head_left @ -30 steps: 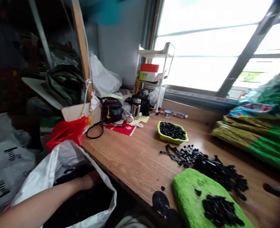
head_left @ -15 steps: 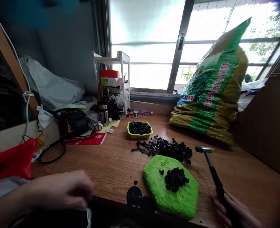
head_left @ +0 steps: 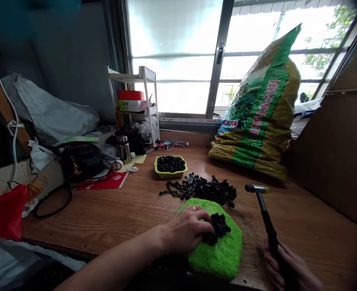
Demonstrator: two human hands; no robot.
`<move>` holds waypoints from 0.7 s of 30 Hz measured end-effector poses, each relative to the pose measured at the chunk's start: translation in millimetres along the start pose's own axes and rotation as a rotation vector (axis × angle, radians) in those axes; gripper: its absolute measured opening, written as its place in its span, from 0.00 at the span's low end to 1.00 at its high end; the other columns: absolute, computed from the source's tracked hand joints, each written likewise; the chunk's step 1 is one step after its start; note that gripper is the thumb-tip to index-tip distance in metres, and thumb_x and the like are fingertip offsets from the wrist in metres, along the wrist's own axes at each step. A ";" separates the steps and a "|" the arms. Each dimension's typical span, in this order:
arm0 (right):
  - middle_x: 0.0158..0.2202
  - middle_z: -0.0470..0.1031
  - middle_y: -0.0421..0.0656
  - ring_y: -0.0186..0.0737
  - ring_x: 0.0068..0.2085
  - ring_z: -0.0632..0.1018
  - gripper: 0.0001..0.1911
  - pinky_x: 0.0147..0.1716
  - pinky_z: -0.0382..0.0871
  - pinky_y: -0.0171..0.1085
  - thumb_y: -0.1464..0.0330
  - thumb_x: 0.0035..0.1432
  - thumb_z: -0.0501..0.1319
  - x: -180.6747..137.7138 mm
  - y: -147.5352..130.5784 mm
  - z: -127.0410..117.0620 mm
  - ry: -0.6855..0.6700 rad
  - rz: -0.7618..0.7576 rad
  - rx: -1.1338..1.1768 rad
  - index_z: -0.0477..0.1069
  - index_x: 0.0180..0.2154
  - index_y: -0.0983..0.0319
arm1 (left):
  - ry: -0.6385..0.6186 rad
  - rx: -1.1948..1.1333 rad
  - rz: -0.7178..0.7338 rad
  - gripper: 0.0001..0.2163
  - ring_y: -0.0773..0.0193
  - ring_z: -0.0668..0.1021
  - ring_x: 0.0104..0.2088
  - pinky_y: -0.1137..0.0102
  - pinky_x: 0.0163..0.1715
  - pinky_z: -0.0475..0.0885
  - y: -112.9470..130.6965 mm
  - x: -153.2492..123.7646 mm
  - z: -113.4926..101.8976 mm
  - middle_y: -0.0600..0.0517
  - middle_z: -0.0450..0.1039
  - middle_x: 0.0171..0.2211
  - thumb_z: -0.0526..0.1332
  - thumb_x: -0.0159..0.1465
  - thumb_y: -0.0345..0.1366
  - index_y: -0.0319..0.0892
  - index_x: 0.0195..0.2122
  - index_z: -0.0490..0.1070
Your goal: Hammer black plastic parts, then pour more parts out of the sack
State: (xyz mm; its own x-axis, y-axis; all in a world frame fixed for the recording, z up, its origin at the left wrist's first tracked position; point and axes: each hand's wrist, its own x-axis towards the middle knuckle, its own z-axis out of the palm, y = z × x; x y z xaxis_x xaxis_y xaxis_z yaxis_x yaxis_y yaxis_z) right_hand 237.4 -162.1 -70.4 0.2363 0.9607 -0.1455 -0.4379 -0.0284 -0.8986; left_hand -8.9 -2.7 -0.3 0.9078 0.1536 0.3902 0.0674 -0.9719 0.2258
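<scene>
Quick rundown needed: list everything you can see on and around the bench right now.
green pad: one, front of table
small black parts: pile, on the pad
loose black parts: heap, behind the pad
yellow tray: one, holds black parts
hammer: one, dark handle
green-yellow sack: one, by window
black bag: one, left
white shelf: one, at window
left hand: on the pad's pile
right hand: grips hammer handle

Left hand rested on the small black parts piled on the green pad at the surface's near edge; right hand gripped the hammer.
</scene>
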 end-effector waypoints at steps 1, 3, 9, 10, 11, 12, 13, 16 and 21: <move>0.24 0.57 0.39 0.32 0.21 0.58 0.14 0.16 0.56 0.32 0.56 0.56 0.54 -0.4 -0.9 2.3 0.003 -0.004 0.006 0.61 0.37 0.60 | 0.009 -0.002 0.000 0.17 0.64 0.68 0.41 0.68 0.45 0.60 2.7 -4.2 1.1 0.52 0.67 0.41 0.52 0.51 0.25 0.45 0.41 0.68; 0.24 0.57 0.39 0.32 0.21 0.58 0.14 0.16 0.57 0.32 0.56 0.55 0.55 -1.3 -2.9 7.2 0.022 -0.011 0.015 0.61 0.36 0.60 | 0.021 -0.013 -0.005 0.17 0.64 0.68 0.42 0.67 0.46 0.59 7.6 -13.7 2.2 0.53 0.67 0.42 0.52 0.52 0.27 0.45 0.43 0.67; 0.24 0.58 0.39 0.32 0.21 0.59 0.14 0.17 0.57 0.31 0.56 0.56 0.55 -5.9 -8.1 15.0 0.055 -0.031 0.024 0.61 0.36 0.61 | 0.071 -0.024 0.007 0.14 0.63 0.67 0.44 0.64 0.48 0.57 14.0 -41.0 4.6 0.53 0.68 0.44 0.52 0.54 0.28 0.44 0.41 0.68; 0.24 0.58 0.39 0.32 0.21 0.59 0.14 0.17 0.58 0.31 0.57 0.56 0.55 -6.3 -8.2 14.3 0.053 -0.033 0.022 0.61 0.36 0.61 | 0.077 -0.018 0.001 0.14 0.62 0.67 0.44 0.64 0.47 0.57 14.3 -44.6 4.3 0.53 0.68 0.45 0.52 0.54 0.28 0.44 0.41 0.68; 0.24 0.58 0.39 0.32 0.22 0.59 0.14 0.18 0.58 0.32 0.57 0.56 0.55 -6.5 -8.1 13.3 0.050 -0.034 0.020 0.61 0.36 0.61 | 0.088 -0.017 -0.010 0.14 0.62 0.67 0.44 0.64 0.47 0.58 14.5 -47.9 3.8 0.53 0.68 0.45 0.52 0.54 0.27 0.44 0.40 0.68; 0.25 0.58 0.39 0.33 0.22 0.59 0.14 0.18 0.58 0.32 0.57 0.56 0.55 -6.4 -7.7 12.1 0.046 -0.032 0.020 0.61 0.37 0.60 | 0.104 -0.023 -0.028 0.14 0.62 0.68 0.43 0.64 0.46 0.58 14.7 -50.8 3.1 0.52 0.68 0.45 0.52 0.53 0.27 0.44 0.39 0.69; 0.25 0.58 0.39 0.33 0.22 0.59 0.14 0.18 0.58 0.32 0.57 0.56 0.55 -6.0 -7.2 10.8 0.041 -0.033 0.020 0.61 0.37 0.60 | 0.128 -0.037 -0.050 0.14 0.63 0.68 0.42 0.64 0.45 0.59 14.9 -53.3 2.4 0.52 0.68 0.45 0.51 0.53 0.26 0.43 0.39 0.69; 0.24 0.58 0.39 0.33 0.21 0.59 0.14 0.17 0.57 0.32 0.57 0.56 0.55 -4.3 -5.7 8.5 0.031 -0.035 0.029 0.61 0.37 0.60 | 0.214 -0.129 -0.096 0.14 0.65 0.70 0.39 0.66 0.44 0.61 15.8 -57.6 0.5 0.51 0.69 0.42 0.50 0.52 0.23 0.42 0.36 0.69; 0.24 0.58 0.38 0.32 0.21 0.59 0.13 0.17 0.57 0.32 0.57 0.55 0.56 -3.3 -4.4 9.3 0.040 -0.045 0.042 0.61 0.37 0.60 | 0.362 -0.263 -0.223 0.13 0.67 0.71 0.37 0.66 0.46 0.60 20.7 -50.0 -2.1 0.51 0.70 0.35 0.51 0.53 0.22 0.42 0.35 0.69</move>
State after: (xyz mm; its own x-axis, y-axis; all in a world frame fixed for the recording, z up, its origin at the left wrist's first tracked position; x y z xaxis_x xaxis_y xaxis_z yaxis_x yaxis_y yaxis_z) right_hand 230.4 -162.6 -62.2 0.2903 0.9491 -0.1226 -0.4622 0.0269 -0.8863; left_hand -53.7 -30.1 -13.2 0.6783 0.4499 0.5810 0.0949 -0.8376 0.5379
